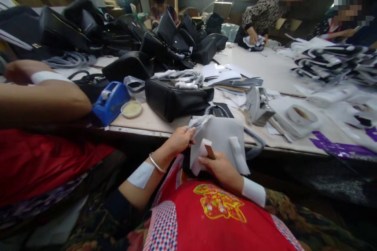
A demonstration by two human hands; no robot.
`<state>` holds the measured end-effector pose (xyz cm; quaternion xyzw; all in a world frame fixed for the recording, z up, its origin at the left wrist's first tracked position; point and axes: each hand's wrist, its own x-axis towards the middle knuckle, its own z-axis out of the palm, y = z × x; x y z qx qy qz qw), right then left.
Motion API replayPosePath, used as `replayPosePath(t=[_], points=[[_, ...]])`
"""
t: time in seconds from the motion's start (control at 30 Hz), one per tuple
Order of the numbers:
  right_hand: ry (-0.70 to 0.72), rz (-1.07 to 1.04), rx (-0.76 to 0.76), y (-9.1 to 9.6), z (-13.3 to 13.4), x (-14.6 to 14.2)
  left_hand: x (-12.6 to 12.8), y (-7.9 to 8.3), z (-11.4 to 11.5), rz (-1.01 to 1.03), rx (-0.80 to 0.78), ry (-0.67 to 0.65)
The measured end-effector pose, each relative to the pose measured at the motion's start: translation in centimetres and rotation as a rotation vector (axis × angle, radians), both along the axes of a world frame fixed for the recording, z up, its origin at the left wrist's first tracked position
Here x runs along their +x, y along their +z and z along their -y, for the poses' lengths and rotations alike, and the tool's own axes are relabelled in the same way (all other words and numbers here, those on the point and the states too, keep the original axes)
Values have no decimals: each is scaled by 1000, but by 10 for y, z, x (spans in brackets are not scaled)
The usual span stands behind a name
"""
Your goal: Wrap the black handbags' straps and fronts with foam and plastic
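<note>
Against the table edge in front of me leans a white sheet point(219, 131), apparently over a bag, with a white foam strip point(238, 155) on its right part. My left hand point(182, 140) is closed at the sheet's left edge, pinching a strap wrapped in clear plastic point(200, 122). Low on the sheet, my right hand point(223, 168) is closed with a flat brown strip point(209, 151) between thumb and fingers. Another white foam piece point(204, 148) lies right behind that strip. A wrapped strap loop point(257, 144) sticks out at the right.
A black handbag point(173, 100) lies on the table ahead, beside a blue tape dispenser point(110, 102) and a round tub point(131, 109). A grey tape dispenser point(259, 106) stands to the right. A co-worker's arm point(44, 100) reaches in at left; other people work across the table.
</note>
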<state>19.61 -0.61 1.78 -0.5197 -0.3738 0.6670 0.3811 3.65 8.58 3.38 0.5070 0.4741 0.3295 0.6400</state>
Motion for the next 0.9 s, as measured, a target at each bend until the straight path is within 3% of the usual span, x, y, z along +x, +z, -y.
replayPosePath(t=[0.1,0.23,0.37,0.57,0.77,0.9], points=[[69,33,184,7,14,12,10,-2,17,-145,177,-14],[25,120,278,9,14,20,24,-7,39,-346,404,-22],[-54,136,227,6,11,24,24,-13,52,-376,409,-95],[-32,100,155,14,5,25,21,-17,64,-279,473,-158],[74,223,54,15,-7,37,29,-13,68,-471,462,-218],[111,286,87,15,-12,47,33,-17,67,-387,422,-151]])
